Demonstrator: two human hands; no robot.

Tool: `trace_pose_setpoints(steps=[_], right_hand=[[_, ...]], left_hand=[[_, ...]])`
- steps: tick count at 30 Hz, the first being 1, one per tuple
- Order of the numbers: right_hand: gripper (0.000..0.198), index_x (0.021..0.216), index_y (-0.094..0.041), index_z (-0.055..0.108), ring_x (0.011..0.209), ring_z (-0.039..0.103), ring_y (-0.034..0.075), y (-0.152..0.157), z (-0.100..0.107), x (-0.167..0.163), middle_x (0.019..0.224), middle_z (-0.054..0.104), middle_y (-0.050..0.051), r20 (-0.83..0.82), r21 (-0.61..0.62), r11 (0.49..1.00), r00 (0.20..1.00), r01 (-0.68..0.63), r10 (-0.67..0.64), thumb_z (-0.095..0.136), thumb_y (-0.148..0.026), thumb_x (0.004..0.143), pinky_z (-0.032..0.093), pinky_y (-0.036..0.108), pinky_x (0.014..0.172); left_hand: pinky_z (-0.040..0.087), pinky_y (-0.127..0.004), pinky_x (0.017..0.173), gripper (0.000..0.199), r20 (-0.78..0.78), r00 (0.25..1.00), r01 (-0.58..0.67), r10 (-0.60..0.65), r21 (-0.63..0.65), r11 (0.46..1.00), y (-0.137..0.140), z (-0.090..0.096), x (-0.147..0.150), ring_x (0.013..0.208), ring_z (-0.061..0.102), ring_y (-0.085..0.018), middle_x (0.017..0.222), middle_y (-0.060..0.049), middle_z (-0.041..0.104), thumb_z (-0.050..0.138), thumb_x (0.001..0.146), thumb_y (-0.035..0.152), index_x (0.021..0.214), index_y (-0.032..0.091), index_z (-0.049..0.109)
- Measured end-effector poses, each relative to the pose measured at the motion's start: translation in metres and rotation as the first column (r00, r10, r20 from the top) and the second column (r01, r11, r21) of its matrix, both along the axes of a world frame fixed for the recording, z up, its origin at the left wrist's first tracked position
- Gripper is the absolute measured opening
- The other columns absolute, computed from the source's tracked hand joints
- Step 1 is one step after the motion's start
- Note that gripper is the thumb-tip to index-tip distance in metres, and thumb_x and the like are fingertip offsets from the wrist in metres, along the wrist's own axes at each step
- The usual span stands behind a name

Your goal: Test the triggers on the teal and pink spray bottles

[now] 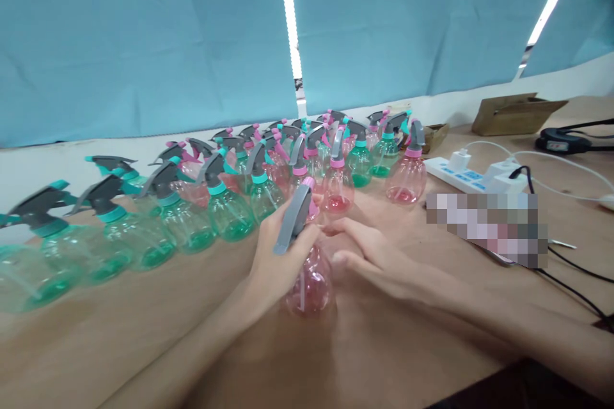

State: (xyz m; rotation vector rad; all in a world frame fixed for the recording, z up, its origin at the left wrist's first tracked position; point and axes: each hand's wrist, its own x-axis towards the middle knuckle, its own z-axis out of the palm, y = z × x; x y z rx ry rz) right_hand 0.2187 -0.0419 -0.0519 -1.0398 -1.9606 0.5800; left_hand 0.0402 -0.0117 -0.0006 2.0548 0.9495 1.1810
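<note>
A pink spray bottle [311,284] with a grey trigger and pink collar stands on the table in front of me. My left hand [278,246] is closed around its neck and sprayer head, with the grey trigger lever [293,217] showing over the fingers. From the right, my right hand [367,246] holds the bottle near the collar, its fingers bent and thumb against the side. The right fingertips are partly hidden behind the left thumb. Just behind stands another pink spray bottle [338,188]. Green spray bottles [233,214] line up to the left.
Several more pink and green bottles crowd the back of the table [384,345]. To the right lie a white power strip [453,172] with plugs and cables, a blurred-out flat object [489,227], a cardboard box [513,115] and a black strapped item [563,140]. Blue sheeting [201,32] hangs behind.
</note>
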Motion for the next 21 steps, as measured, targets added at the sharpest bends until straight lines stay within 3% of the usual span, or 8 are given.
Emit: trace_pose_setpoints(steps=[3, 8, 16, 21], right_hand=[[0.025, 0.104, -0.021, 0.06, 0.101, 0.061, 0.024, 0.017, -0.014, 0.022, 0.107, 0.066, 0.008, 0.197, 0.07, 0.992, 0.973, 0.109, -0.121, 0.051, -0.041, 0.093, 0.049, 0.042, 0.089], [0.028, 0.109, -0.019, 0.065, 0.112, 0.059, 0.025, 0.035, -0.041, 0.028, 0.121, 0.064, 0.012, 0.395, 0.112, 0.992, 0.914, 0.051, -0.092, 0.052, -0.037, 0.093, 0.049, 0.042, 0.094], [0.056, 0.132, -0.016, 0.055, 0.132, 0.044, 0.028, 0.042, -0.048, 0.025, 0.141, 0.049, 0.015, 0.455, 0.033, 0.999, 0.89, 0.025, -0.038, 0.045, -0.054, 0.092, 0.038, 0.044, 0.107], [0.058, 0.136, -0.02, 0.051, 0.135, 0.04, 0.026, 0.041, -0.047, 0.03, 0.144, 0.047, 0.012, 0.446, -0.006, 1.0, 0.895, 0.012, -0.009, 0.045, -0.056, 0.091, 0.034, 0.045, 0.11]], left_hand=[[0.032, -0.026, 0.053, 0.009, -0.001, 1.0, 0.012, -0.012, 0.015, 1.0, 0.001, 0.001, 0.0, 0.056, 0.034, -0.011, 0.066, 0.006, 0.035, 0.045, 0.073, 0.014, 0.072, 0.023, 0.043], [0.034, -0.027, 0.053, 0.009, -0.05, 0.998, 0.026, -0.026, 0.0, 1.0, 0.003, 0.004, -0.001, 0.054, 0.037, -0.012, 0.064, 0.005, 0.039, 0.045, 0.071, 0.016, 0.075, 0.024, 0.046], [0.034, -0.027, 0.051, 0.006, -0.026, 0.995, 0.091, -0.091, -0.011, 0.996, 0.01, 0.001, -0.005, 0.055, 0.04, -0.014, 0.062, 0.004, 0.039, 0.049, 0.072, 0.022, 0.068, 0.024, 0.044], [0.037, -0.028, 0.053, 0.004, -0.019, 0.995, 0.097, -0.099, -0.065, 0.993, 0.012, -0.001, -0.005, 0.057, 0.044, -0.015, 0.062, 0.004, 0.042, 0.051, 0.072, 0.025, 0.07, 0.025, 0.047]])
